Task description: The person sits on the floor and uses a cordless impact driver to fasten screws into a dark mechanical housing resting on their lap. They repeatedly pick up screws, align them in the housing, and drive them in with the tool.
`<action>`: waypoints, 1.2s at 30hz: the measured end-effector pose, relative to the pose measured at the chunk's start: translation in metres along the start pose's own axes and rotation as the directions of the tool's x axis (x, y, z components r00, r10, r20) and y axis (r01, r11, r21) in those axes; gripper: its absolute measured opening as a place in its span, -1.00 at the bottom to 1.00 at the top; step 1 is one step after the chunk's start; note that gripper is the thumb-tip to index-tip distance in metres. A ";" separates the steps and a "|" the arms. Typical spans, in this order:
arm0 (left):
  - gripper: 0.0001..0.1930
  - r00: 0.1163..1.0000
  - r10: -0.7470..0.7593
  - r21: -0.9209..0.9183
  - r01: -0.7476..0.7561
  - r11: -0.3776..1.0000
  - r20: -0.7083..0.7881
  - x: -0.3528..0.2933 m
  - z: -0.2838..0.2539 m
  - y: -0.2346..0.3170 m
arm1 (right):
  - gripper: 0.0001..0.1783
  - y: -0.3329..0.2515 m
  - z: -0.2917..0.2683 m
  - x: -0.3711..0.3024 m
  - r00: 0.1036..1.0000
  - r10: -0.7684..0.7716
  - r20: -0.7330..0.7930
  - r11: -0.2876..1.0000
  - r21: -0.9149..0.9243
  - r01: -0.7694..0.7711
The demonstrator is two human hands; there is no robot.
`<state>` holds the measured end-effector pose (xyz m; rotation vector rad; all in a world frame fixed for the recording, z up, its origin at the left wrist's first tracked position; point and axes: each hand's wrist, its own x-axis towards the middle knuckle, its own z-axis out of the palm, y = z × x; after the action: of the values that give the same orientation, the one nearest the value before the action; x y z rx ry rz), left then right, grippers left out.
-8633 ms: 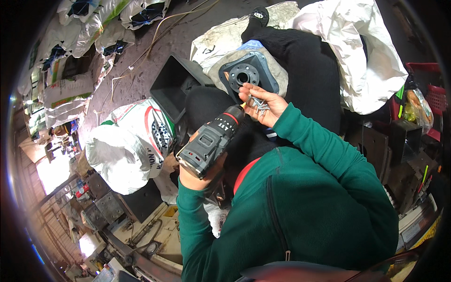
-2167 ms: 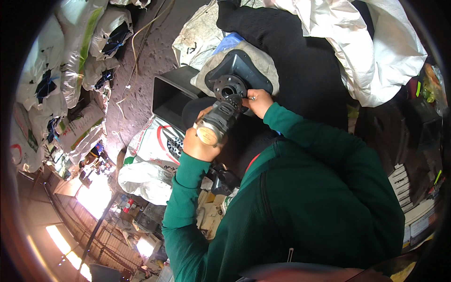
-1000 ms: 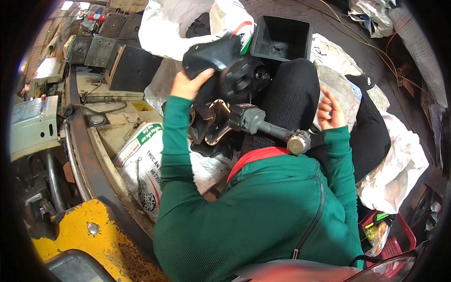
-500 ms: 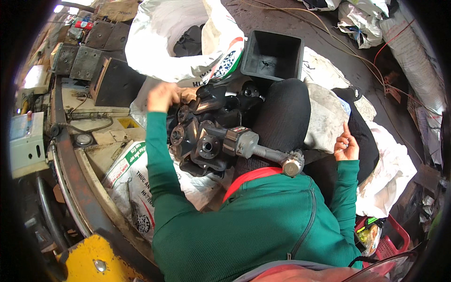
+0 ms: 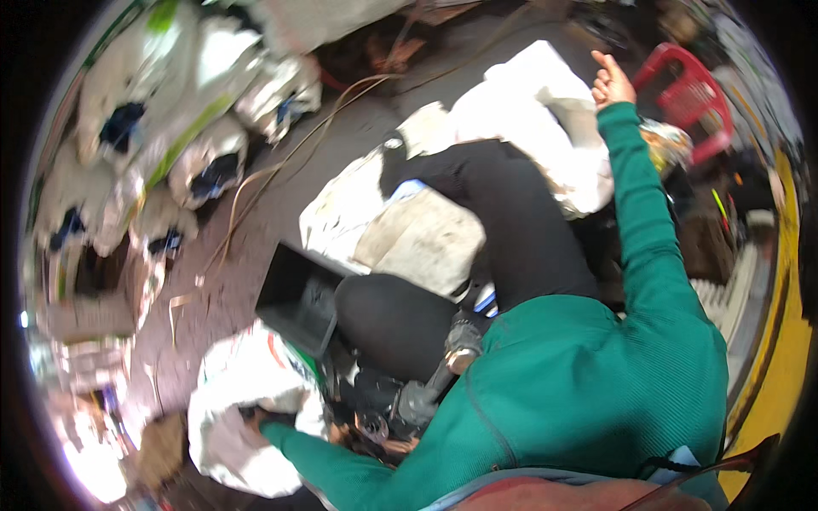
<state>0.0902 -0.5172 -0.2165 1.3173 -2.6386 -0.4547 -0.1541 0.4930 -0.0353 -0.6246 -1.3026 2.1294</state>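
My left hand [image 5: 253,428] reaches into the mouth of a white woven sack [image 5: 217,383] at the lower left. Its fingers are blurred beside something dark, so I cannot make out whether they grip it. Several dark metal parts [image 5: 372,426] lie next to that forearm, partly covered by it. Against my lap rests a grey tool-like metal piece [image 5: 419,399] with a thick body and narrower neck. Far off to the upper right, my right hand [image 5: 612,83] is raised with one finger stretched out and the others loosely bent, nothing visible in it.
A black plastic bin [image 5: 294,298] stands between the sack and my knee. A greyish cloth [image 5: 422,243] lies between my legs, with white sacking [image 5: 532,102] beyond. A red plastic basket [image 5: 682,102] is near my right hand. Cables [image 5: 319,128] cross the floor; filled white bags [image 5: 141,119] stand far left.
The view has swung round to the right. My left hand has gone from above the metal parts into the white sack. My right arm now stretches outward, away from my leg.
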 end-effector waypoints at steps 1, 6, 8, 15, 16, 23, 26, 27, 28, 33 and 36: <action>-0.52 0.995 -0.100 -0.073 0.099 0.992 -0.004 -0.003 -0.003 -0.001 | -0.62 0.002 -0.020 0.014 0.993 -0.063 -0.099 0.998 -0.015 0.061; -0.52 0.844 -0.536 -0.477 0.466 0.746 -0.013 -0.048 -0.031 -0.012 | -0.68 0.066 -0.092 0.031 0.995 0.049 -0.092 0.730 -0.677 -0.098; -0.53 0.833 -0.547 -0.560 0.412 0.718 -0.088 -0.077 -0.053 0.001 | -0.68 0.095 -0.089 0.026 0.939 -0.344 -0.021 0.498 -0.852 0.163; -0.63 0.920 -0.075 -0.632 -0.204 0.747 -0.385 -0.180 -0.116 0.161 | -0.69 0.114 -0.080 0.008 0.851 -0.457 0.258 0.586 -0.633 0.506; -0.64 0.923 -0.003 -0.645 -0.268 0.715 -0.386 -0.195 -0.119 0.187 | -0.64 0.124 -0.087 0.008 0.916 -0.211 0.341 0.546 -0.736 0.400; -0.73 0.847 0.527 -0.793 -0.271 0.545 0.074 -0.289 -0.047 0.349 | -0.53 0.230 -0.126 0.023 0.869 0.449 0.210 0.113 -0.978 0.178; -0.80 0.675 0.589 -0.692 -0.160 0.704 0.443 -0.314 0.039 0.409 | -0.51 0.247 -0.128 0.021 0.838 0.480 0.262 0.159 -0.965 0.210; -0.81 0.600 0.682 -0.686 -0.284 0.670 0.418 -0.321 0.069 0.424 | -0.50 0.247 -0.128 0.021 0.836 0.479 0.267 0.160 -0.963 0.215; -0.80 0.535 0.740 -0.590 -0.464 0.661 0.408 -0.327 0.090 0.429 | -0.49 0.247 -0.127 0.021 0.836 0.477 0.271 0.161 -0.962 0.219; -0.74 0.358 0.842 -0.126 -0.890 0.438 0.404 -0.345 0.150 0.416 | -0.45 0.245 -0.123 0.047 0.862 0.419 0.285 0.165 -0.958 0.236; -0.75 0.436 0.825 -0.289 -0.789 0.543 0.359 -0.340 0.161 0.406 | -0.42 0.253 -0.116 0.069 0.878 0.364 0.312 0.166 -0.949 0.269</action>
<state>-0.0552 0.0166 -0.2326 -0.2798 -3.1436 -0.7409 -0.1861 0.5202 -0.3187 -0.5702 -3.0906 1.0941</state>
